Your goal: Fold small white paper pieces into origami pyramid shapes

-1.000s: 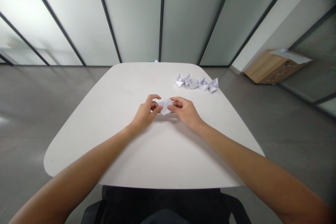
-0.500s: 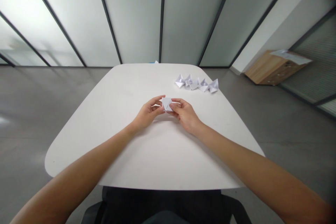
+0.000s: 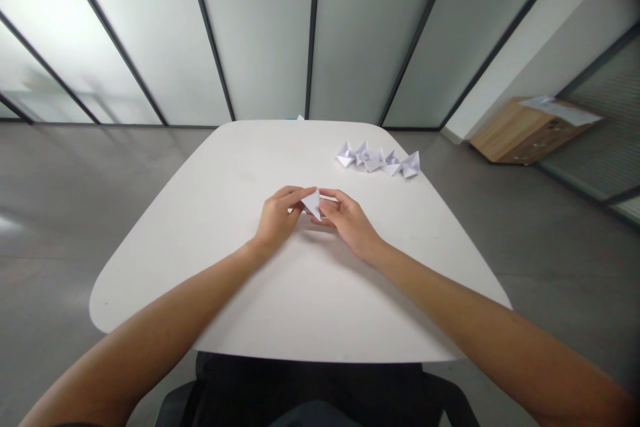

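A small folded white paper (image 3: 313, 203) is held just above the middle of the table, showing a triangular face with a point toward me. My left hand (image 3: 280, 215) pinches it from the left, fingers along its upper edge. From the right, my right hand (image 3: 347, 217) grips it between thumb and fingers. Part of the paper is hidden behind the fingers. Beyond my right hand, several folded white paper shapes (image 3: 376, 160) with pointed corners stand in a row near the table's right edge.
The white table (image 3: 200, 227) has rounded corners and narrows toward the far end. A small white and blue thing (image 3: 300, 118) shows at its far edge. Frosted glass panels (image 3: 265, 33) stand behind. A wooden cabinet (image 3: 520, 130) is on the floor at right.
The folded paper has turned in my hands, from a squarish face with crease lines to a triangular one. My left fingers have shifted over its upper edge.
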### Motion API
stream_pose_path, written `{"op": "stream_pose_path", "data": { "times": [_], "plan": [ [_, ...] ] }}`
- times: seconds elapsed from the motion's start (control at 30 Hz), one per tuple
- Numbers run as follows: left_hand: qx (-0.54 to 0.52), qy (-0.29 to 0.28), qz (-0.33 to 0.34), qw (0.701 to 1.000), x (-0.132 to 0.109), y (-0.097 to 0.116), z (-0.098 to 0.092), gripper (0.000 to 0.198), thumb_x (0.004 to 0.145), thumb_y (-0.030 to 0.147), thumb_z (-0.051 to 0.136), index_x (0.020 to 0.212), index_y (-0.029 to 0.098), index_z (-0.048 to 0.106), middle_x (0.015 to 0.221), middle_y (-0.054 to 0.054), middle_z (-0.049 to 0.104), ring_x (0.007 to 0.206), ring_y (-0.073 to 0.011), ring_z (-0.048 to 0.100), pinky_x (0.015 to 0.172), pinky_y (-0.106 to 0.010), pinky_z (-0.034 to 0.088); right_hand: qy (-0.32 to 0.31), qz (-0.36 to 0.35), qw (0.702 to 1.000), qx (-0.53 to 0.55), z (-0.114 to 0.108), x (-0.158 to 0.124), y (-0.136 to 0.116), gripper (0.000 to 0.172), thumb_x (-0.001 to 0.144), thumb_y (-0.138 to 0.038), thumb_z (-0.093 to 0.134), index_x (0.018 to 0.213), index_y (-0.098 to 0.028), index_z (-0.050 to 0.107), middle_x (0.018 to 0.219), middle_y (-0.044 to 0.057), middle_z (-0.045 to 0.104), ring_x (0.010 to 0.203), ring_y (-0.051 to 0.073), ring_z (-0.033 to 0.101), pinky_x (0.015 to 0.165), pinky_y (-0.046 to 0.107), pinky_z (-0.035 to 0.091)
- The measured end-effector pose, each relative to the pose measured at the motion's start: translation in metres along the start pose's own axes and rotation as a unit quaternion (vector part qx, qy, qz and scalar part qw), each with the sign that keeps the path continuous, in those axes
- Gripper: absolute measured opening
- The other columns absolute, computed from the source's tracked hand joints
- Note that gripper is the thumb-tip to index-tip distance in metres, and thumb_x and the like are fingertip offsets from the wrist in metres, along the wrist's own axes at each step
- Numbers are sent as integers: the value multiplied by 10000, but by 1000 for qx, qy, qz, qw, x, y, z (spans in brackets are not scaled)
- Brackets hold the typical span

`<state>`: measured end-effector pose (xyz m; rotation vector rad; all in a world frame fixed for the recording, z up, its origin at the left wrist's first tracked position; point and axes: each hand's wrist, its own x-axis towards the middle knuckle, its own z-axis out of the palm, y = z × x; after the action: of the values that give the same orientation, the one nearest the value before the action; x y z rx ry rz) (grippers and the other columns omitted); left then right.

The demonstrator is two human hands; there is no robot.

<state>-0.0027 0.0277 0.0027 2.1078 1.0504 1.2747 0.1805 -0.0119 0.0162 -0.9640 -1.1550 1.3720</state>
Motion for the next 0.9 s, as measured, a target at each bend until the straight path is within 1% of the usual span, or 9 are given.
{"op": "stream_pose_path", "data": {
  "times": [0.13, 0.27, 0.37, 0.47, 0.53, 0.6, 0.7, 0.8, 0.9],
  "plan": [
    [53, -53, 70, 995, -1, 4, -3, 537, 906, 64, 494, 1348, 298, 691, 1360, -56, 654, 1204, -196, 639, 1049, -352, 527, -16, -6, 1000, 14, 0, -1, -1, 544, 781, -445, 875, 1216, -239, 621, 1036, 24, 759, 1014, 220, 735, 1044, 458, 576],
    [37, -121, 92, 988, -2, 9, -2, 534, 925, 203, 597, 1456, 258, 600, 1493, -108, 552, 1247, -243, 616, 1079, -390, 516, 12, 9, 1000, 27, -6, 4, 1, 548, 742, -348, 884, 1208, -228, 621, 1014, 31, 773, 931, 219, 753, 1003, 454, 592],
    [-7, -105, 42, 994, 0, 9, -1, 418, 968, 275, 576, 1375, 233, 660, 1386, -110, 638, 1213, -237, 639, 1046, -373, 528, 16, 14, 1000, 16, -8, 6, 5, 539, 734, -325, 874, 1194, -224, 613, 1032, 31, 776, 917, 210, 752, 984, 442, 600],
    [-66, -67, -43, 995, 2, 7, -2, 362, 980, 304, 573, 1314, 217, 682, 1215, -89, 726, 998, -187, 704, 904, -318, 569, 5, -5, 1000, -13, -8, 6, 6, 471, 755, -338, 844, 1150, -218, 617, 1044, 34, 773, 949, 211, 744, 961, 426, 609],
    [-108, -67, -87, 988, 3, 5, -3, 338, 980, 386, 586, 1230, 197, 714, 1146, -82, 743, 934, -176, 701, 830, -291, 578, 0, -20, 999, -39, -7, 5, 5, 421, 781, -356, 820, 1126, -218, 623, 1022, 35, 772, 933, 213, 742, 943, 427, 613],
    [-154, -74, -128, 977, 5, 3, -4, 393, 982, 502, 561, 1107, 176, 741, 1075, -81, 743, 929, -181, 685, 791, -286, 587, 1, -37, 997, -66, -8, 4, 4, 384, 802, -374, 800, 1111, -217, 635, 1023, 41, 767, 929, 216, 738, 927, 425, 613],
    [-223, -86, -183, 954, 7, 0, -4, 447, 923, 579, 623, 1057, 165, 722, 1029, -78, 728, 914, -185, 674, 749, -292, 602, 3, -56, 993, -104, -10, 4, 3, 389, 804, -385, 801, 1123, -217, 656, 1072, 51, 754, 985, 228, 717, 920, 404, 601],
    [-245, -92, -189, 947, 7, -1, -3, 420, 837, 519, 756, 1060, 169, 698, 1070, -84, 722, 909, -181, 686, 752, -289, 596, -2, -47, 995, -92, -12, 5, 4, 387, 823, -449, 789, 1122, -231, 675, 1091, 45, 743, 1018, 232, 701, 927, 379, 586],
    [-243, -84, -169, 951, 7, 0, -4, 416, 811, 491, 795, 1063, 172, 704, 1104, -90, 725, 936, -181, 689, 797, -286, 579, 6, -41, 997, -64, -15, 7, 6, 366, 887, -531, 707, 1121, -250, 694, 1036, 28, 737, 949, 218, 697, 854, 344, 588]
  ]
}}
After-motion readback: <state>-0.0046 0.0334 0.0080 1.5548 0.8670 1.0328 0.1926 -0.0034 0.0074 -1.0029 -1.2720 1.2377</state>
